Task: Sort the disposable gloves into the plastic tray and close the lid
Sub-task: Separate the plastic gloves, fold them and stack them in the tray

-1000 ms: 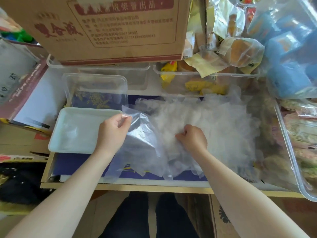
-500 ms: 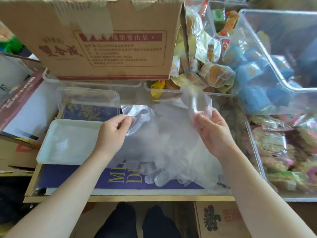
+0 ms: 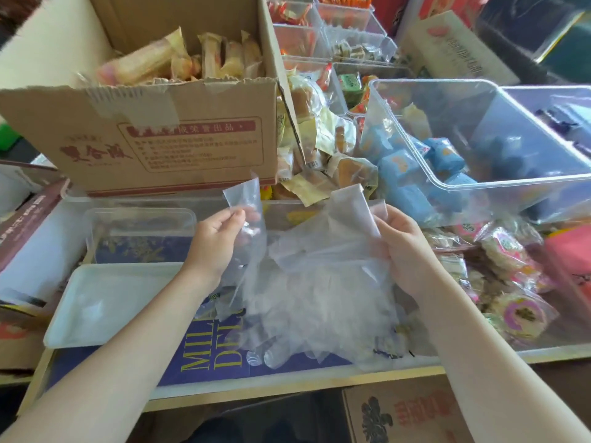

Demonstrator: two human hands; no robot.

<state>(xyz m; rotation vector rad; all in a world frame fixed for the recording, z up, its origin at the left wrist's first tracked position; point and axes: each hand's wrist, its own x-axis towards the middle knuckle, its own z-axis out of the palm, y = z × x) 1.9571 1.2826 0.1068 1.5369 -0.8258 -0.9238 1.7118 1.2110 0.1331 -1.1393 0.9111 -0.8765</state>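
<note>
Pinching a corner of thin clear film between thumb and fingers, the left hand holds one side of a bundle of disposable gloves raised above the worktop. The right hand grips the opposite upper edge of the same bundle, thumb over a folded cuff. Both hands are curled on the film; neither is flat or idle. The gloves hang between the two hands as a loose, translucent mass, and their lower finger ends trail down to the blue printed surface near the front edge. How many gloves make up the bundle cannot be told.

To the left of the left forearm, a white plastic tray lies flat on the worktop; no gloves can be made out in it. Just behind the tray stands a clear lid, or a shallow clear container; which cannot be determined.

Behind these sits an open cardboard box holding wrapped snacks. To the right, a large clear bin, tilted, contains blue packets. Further wrapped snacks lie in a clear container beside the right forearm.
</note>
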